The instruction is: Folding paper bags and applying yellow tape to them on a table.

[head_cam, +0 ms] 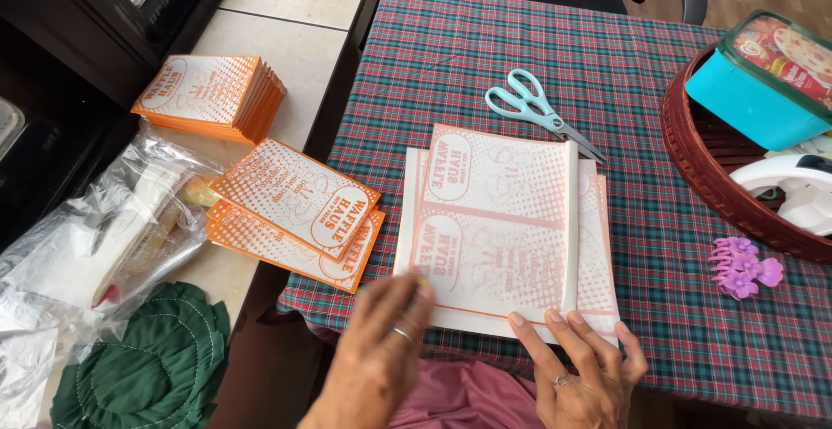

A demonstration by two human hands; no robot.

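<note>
At the near table edge: left hand [381,342] flat, fingers spread, pressing the lower left corner of the printed paper sheets [498,230]; right hand [581,368] open, fingertips pinning the lower edge below the folded right flap. Beyond the hands: scissors [542,113], untouched. Left of the left hand: finished orange paper bags [295,212] and a further stack [212,95]. Judged partway; pinned sheets not yet finished.

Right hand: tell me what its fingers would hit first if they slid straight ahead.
The right hand already rests on the paper sheets; pointing up-left, its fingers would probably meet their folded-up right edge first, though depth is unclear.
</note>
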